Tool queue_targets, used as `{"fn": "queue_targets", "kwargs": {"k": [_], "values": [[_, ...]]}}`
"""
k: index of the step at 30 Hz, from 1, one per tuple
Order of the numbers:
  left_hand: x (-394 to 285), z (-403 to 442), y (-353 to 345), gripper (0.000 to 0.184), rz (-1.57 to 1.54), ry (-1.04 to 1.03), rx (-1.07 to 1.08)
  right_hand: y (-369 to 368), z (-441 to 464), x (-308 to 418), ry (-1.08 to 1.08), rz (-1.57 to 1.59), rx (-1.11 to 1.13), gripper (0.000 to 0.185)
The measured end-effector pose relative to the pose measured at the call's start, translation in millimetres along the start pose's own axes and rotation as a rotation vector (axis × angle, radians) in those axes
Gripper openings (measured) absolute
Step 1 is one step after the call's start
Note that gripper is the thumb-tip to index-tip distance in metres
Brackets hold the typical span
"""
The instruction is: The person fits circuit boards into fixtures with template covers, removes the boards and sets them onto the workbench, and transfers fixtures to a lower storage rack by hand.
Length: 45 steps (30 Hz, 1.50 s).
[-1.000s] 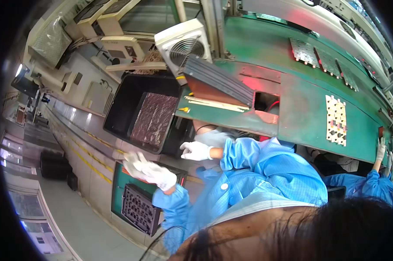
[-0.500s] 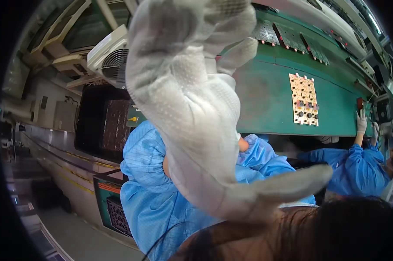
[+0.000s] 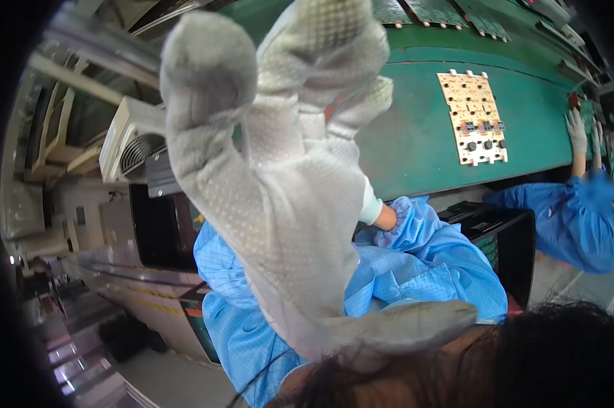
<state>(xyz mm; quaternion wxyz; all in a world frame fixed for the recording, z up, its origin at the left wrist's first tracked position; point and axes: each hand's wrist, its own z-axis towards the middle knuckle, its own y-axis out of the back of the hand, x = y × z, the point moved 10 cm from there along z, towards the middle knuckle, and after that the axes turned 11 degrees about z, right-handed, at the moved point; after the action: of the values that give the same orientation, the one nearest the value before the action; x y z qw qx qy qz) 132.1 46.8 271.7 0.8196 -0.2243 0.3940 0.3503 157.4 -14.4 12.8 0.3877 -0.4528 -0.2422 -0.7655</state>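
Observation:
My left hand (image 3: 293, 197), in a pale dotted glove smudged grey at the fingers, is raised close to the camera. It fills the middle of the view, its fingers apart and holding nothing I can see. My right hand (image 3: 371, 206) is mostly hidden behind it; only the glove cuff and bare wrist show, by the front edge of the green bench (image 3: 415, 129). What its fingers do is out of sight. On the bench, to the right of both hands, lies a tan panel of circuit boards (image 3: 473, 115) with black components. Neither hand visibly touches it.
Several dark panels (image 3: 436, 12) lie along the back of the bench. A black crate (image 3: 517, 238) stands right of my lap. Farther right, a co-worker in a blue smock (image 3: 572, 221) has gloved hands at the bench. A white fan unit (image 3: 127, 139) is at the left.
The view has shifted, so the bench and panel sit higher and the black crate shows more. The fingers of my left hand are spread farther apart. More of my right wrist and cuff shows.

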Motion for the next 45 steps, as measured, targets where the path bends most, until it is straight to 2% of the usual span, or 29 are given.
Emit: {"fn": "queue_targets", "kwargs": {"k": [1, 5, 7, 9, 10, 12, 15, 26, 36, 45], "values": [[4, 3, -7, 0.083, -0.023, 0.010, 0.019, -4, 3, -9, -0.048, 0.029, 0.019, 0.032], [20, 9, -31, 0.079, -0.121, 0.058, 0.070, -5, -2, 8, 0.099, -0.089, 0.093, 0.035], [27, 8, -35, 0.077, -0.159, 0.087, 0.057, 2, 6, 33, 0.127, -0.155, 0.042, 0.034], [33, 6, -29, 0.076, -0.177, 0.115, 0.020, -18, 14, 15, -0.326, -0.439, 0.374, 0.033], [35, 5, -25, 0.075, -0.181, 0.127, 0.000, -22, 8, 5, -0.334, -0.443, 0.397, 0.033], [40, 1, -17, 0.073, -0.190, 0.151, -0.038, -12, 3, 7, -0.063, -0.155, 0.159, 0.032], [44, -2, -10, 0.071, -0.203, 0.177, -0.073, -14, -5, -4, -0.026, -0.181, 0.106, 0.032], [48, 7, -17, 0.061, -0.290, 0.204, -0.042, -3, 9, 33, 0.070, -0.141, 0.092, 0.033], [55, -3, 19, 0.054, -0.256, 0.268, -0.136, -30, -7, 21, 0.015, -0.089, 0.204, 0.035], [55, 7, 10, 0.047, -0.323, 0.285, -0.086, -15, 6, 25, 0.037, -0.128, 0.160, 0.036]]}}
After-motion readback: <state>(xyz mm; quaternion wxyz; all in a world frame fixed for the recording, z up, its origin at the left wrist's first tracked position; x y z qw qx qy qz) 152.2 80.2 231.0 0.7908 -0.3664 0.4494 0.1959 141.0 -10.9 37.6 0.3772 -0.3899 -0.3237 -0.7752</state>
